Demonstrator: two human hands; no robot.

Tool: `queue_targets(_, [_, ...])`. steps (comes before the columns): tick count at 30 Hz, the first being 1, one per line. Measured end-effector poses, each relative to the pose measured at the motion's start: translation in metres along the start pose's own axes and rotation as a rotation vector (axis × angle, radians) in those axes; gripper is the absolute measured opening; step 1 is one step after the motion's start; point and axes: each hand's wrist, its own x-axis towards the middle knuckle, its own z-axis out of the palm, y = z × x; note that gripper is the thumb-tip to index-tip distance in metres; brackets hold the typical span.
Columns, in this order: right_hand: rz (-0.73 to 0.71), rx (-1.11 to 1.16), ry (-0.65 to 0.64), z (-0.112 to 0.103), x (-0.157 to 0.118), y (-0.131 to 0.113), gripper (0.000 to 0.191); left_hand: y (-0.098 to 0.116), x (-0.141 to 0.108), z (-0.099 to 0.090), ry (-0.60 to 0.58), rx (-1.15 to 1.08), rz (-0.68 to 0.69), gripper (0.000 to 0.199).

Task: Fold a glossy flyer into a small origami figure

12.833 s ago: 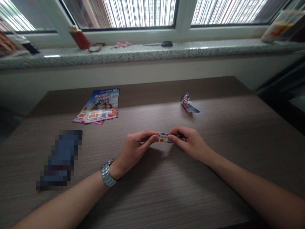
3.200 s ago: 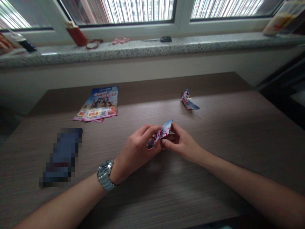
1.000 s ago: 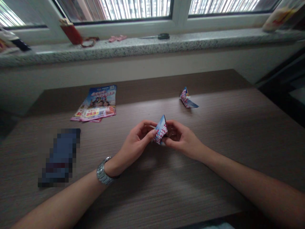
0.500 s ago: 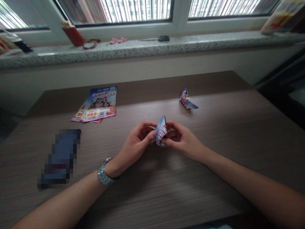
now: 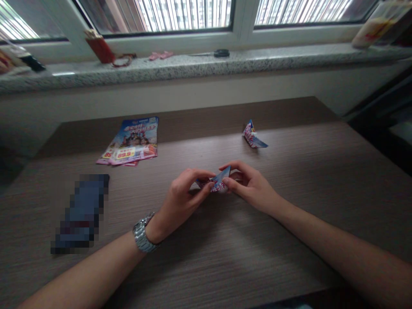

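Observation:
Between my two hands is a small piece of folded paper [image 5: 220, 181], printed in blue, white and red, with one pointed corner sticking up to the right. My left hand [image 5: 186, 192], with a metal watch at the wrist, pinches its left side between thumb and fingers. On the other side, my right hand [image 5: 249, 184] grips the paper near that raised corner. Fingers cover part of the paper's left end. Beyond my right hand, a second folded paper piece [image 5: 252, 136] with the same kind of print stands on the table, apart from both hands.
Colourful printed flyers [image 5: 133, 141] lie stacked at the table's far left. A pixelated dark blue object [image 5: 82, 212] rests nearer on the left. Along the granite windowsill [image 5: 180, 68] are a red container [image 5: 101, 49], pink items [image 5: 161, 55] and a dark-handled tool [image 5: 221, 53].
The folded paper has turned from standing point-up to lying lower and wider, its point now leaning right. Both hands have shifted their grip on it. The second paper piece has stayed put.

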Motion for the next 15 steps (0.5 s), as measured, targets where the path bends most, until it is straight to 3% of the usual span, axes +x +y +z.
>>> queue_targets(4, [-0.008, 0.014, -0.003, -0.002, 0.001, -0.001, 0.032, -0.001, 0.002, -0.001, -0.012, 0.014, 0.044, 0.016])
queue_targets(7, [-0.021, 0.015, 0.011, -0.005, 0.003, -0.001, 0.031, -0.001, 0.005, -0.004, 0.047, 0.007, 0.035, 0.013])
queue_targets(11, [-0.032, 0.003, 0.031, -0.01, 0.005, -0.002, 0.028, -0.008, 0.01, -0.006, 0.135, 0.021, -0.059, 0.014])
queue_targets(15, [-0.042, 0.027, 0.05, -0.014, 0.007, -0.002, 0.027, -0.017, 0.011, -0.005, 0.12, -0.073, -0.206, 0.022])
